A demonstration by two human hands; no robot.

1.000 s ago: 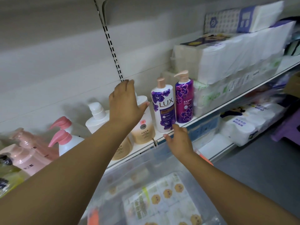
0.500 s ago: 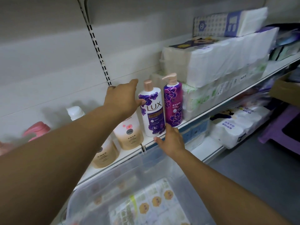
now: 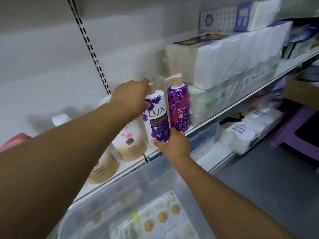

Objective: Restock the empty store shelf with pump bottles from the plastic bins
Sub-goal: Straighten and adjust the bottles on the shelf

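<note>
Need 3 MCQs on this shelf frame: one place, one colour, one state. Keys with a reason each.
1. Where does the purple bottle stand relative to the white LUX bottle?
A) to its left
B) to its right
C) on top of it

2. The purple bottle's pump is:
A) green
B) black
C) pale pink

3. The right hand:
A) hangs idle
B) grips the white LUX bottle's base
C) holds a tissue pack

Key: 1 B, the two stand side by side with the purple one on the right; 2 C, its spout and collar show pale pink; 3 B, its fingers curl round the bottle's bottom.
</note>
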